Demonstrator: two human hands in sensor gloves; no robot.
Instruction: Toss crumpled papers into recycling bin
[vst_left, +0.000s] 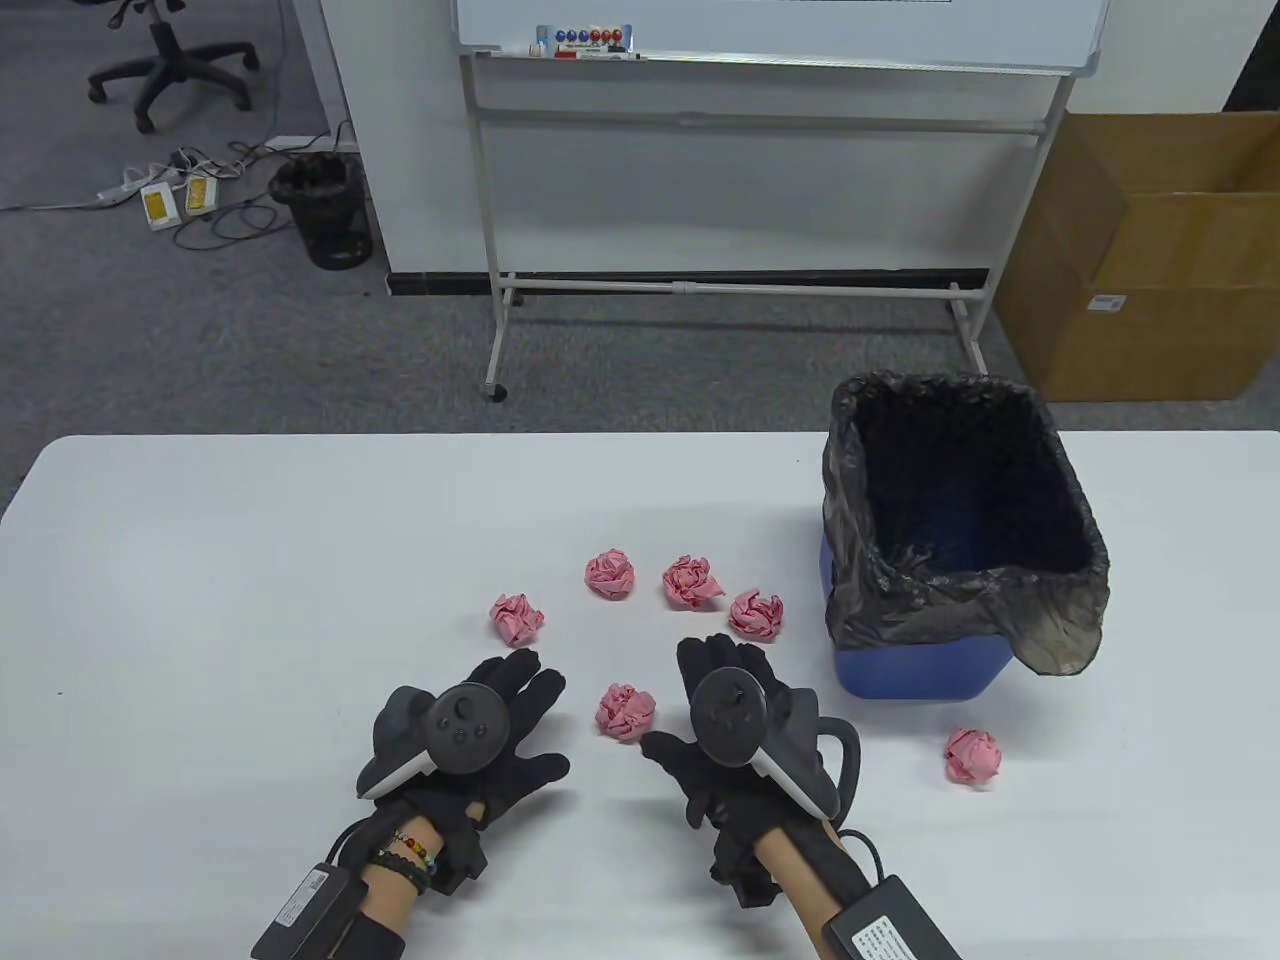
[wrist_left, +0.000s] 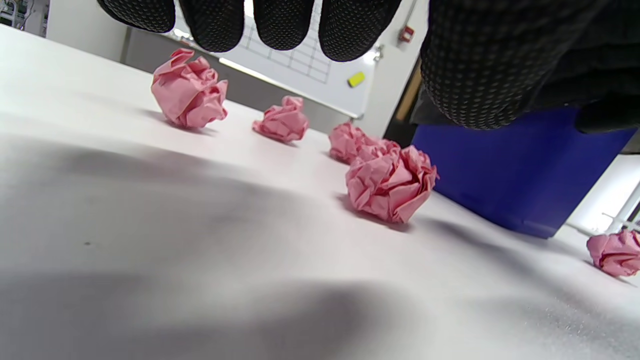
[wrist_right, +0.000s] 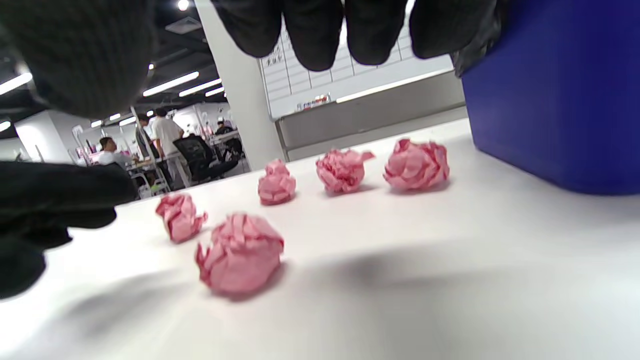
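Several pink crumpled paper balls lie on the white table (vst_left: 200, 600). One ball (vst_left: 625, 711) sits between my hands; it also shows in the left wrist view (wrist_left: 390, 182) and the right wrist view (wrist_right: 240, 252). Others lie in an arc beyond my fingers, from one ball (vst_left: 517, 618) to another (vst_left: 755, 614), and one (vst_left: 972, 756) lies in front of the bin. The blue bin (vst_left: 915, 670) with a black bag stands at the right. My left hand (vst_left: 535, 715) and right hand (vst_left: 680, 700) are palm down, fingers spread, holding nothing.
Beyond the table's far edge stand a whiteboard frame (vst_left: 740, 285), a cardboard box (vst_left: 1150, 260) at the right, and a black waste basket (vst_left: 325, 210) and an office chair (vst_left: 170, 60) at the left.
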